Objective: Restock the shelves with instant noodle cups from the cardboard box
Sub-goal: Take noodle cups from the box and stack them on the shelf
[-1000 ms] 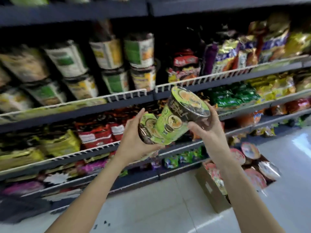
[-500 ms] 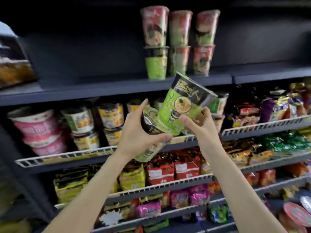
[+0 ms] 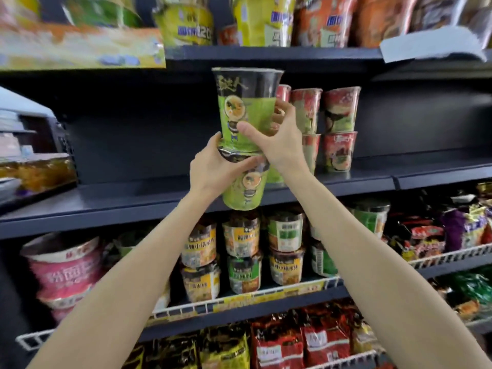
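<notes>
The dark metal shelf (image 3: 133, 198) has bare space left of the red paper noodle cups (image 3: 338, 129). Two stacked green paper noodle cups (image 3: 246, 115) hang upright just before it, right hand (image 3: 277, 139) wrapped round the upper, left hand (image 3: 213, 169) gripping the lower's rim. Best lower them level, base first, beside the red ones. The black band's characters blur; yellow cups (image 3: 186, 25) above show blue writing, unreadable.

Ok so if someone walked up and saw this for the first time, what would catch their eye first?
Probably the two stacked green-and-black instant noodle cups held up in the middle of the view, the right hand gripping the upper cup and the left hand gripping the lower one, in front of the dark metal shelf. Just to their right on that shelf stand stacked red noodle cups.
</notes>
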### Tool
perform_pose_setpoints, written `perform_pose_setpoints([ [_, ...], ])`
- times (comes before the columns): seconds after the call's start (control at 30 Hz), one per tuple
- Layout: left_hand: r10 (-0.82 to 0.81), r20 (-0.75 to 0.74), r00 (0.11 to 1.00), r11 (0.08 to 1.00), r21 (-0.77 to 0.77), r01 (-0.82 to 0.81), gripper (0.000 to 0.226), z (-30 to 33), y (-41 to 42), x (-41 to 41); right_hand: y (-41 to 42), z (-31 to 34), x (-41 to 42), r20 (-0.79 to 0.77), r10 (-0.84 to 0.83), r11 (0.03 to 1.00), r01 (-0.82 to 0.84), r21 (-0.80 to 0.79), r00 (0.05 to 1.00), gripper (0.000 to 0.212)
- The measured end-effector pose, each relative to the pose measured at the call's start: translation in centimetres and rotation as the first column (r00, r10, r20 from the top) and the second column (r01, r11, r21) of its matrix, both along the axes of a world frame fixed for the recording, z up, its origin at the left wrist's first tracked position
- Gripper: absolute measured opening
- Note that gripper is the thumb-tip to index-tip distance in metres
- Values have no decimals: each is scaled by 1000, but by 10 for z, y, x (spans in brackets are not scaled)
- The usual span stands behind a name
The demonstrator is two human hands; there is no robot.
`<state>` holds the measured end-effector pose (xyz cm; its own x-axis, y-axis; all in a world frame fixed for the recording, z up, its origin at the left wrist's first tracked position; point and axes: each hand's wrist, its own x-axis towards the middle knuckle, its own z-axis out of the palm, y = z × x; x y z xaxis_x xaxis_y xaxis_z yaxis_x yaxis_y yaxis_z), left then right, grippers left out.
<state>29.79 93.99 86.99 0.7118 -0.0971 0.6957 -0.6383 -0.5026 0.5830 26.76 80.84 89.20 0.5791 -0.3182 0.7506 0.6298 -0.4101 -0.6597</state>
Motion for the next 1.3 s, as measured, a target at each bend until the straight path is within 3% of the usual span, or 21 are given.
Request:
perform_pose_setpoints([
  [0.23, 50, -62, 997, 997, -57, -53, 61, 17, 7, 68, 10, 22, 82, -20, -22, 995, 20, -95, 1000, 79],
  [0.37, 65, -113, 991, 994, -84, -75, 64, 26, 11, 111, 20, 32, 126, -59, -25, 993, 18, -113, 998, 89],
  [0.5, -44, -202, 978, 990, -137, 16, 83, 29, 9, 145, 26, 36, 157, -92, -132, 976, 113, -185, 987, 100],
  [0.6, -79, -250, 965, 989, -138, 45, 82, 26, 7, 170, 26, 30, 173, -104, -172, 958, 141, -249, 980, 97],
  [0.73, -124, -240, 963, 990, -91, 105, 102, 26, 3, 190, 21, 24, 184, -103, -211, 947, 177, -267, 972, 90],
  [0.93, -163, -182, 970, 986, -63, 154, 91, 28, 11, 189, 26, 21, 179, -129, -237, 931, 188, -313, 963, 91],
  [1.07, -154, -185, 970, 988, -46, 148, 95, 29, 16, 181, 27, 18, 170, -133, -273, 905, 207, -372, 953, 83],
  [1.2, -153, -269, 951, 988, -33, 149, 122, 30, 20, 166, 27, 7, 155, -69, -284, 895, 238, -378, 956, 64],
  [1.3, -41, -193, 980, 998, 46, 51, 105, 23, 22, 147, 21, -6, 138, 117, -303, 882, 325, -341, 946, 44],
])
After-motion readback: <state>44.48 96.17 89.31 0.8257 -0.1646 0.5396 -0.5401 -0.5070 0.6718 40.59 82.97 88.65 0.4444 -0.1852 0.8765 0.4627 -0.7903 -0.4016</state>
